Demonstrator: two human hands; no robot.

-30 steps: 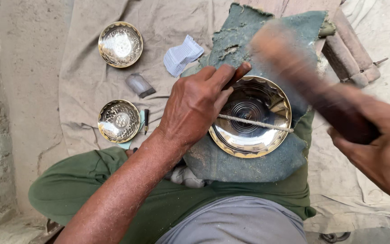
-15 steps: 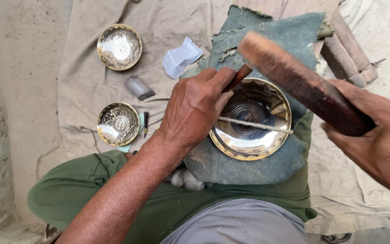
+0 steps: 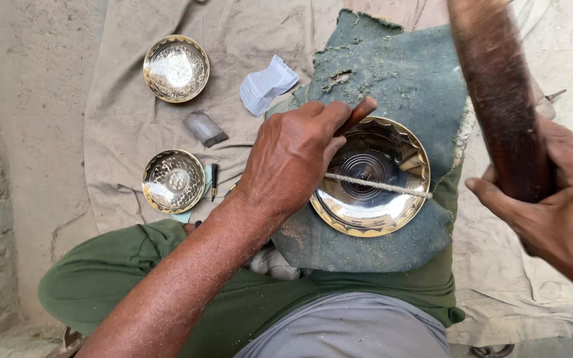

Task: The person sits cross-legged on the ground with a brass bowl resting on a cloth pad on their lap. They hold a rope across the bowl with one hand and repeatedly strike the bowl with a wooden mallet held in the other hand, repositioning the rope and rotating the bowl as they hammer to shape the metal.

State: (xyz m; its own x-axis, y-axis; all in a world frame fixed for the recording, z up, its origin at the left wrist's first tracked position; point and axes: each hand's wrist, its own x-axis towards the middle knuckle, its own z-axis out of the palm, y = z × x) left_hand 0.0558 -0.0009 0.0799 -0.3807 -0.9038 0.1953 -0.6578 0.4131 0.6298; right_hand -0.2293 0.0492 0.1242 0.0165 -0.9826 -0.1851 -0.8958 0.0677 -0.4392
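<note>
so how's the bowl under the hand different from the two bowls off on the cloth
The big bowl sits on the green pad on the person's lap, with the left hand on its rim and a cord across it. The two small bowls lie untouched on the tan cloth. The big bowl is wider, with smooth concentric rings inside; the small bowls show a dimpled pattern. All three are shiny brass-coloured, with scalloped rims.

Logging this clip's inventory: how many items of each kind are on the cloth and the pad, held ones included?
Brass bowls: 3
Wooden mallet: 1
Thin rod across the big bowl: 1
Folded pale cloth: 1
Small grey block: 1
Small dark tool: 1
Total: 8
</note>
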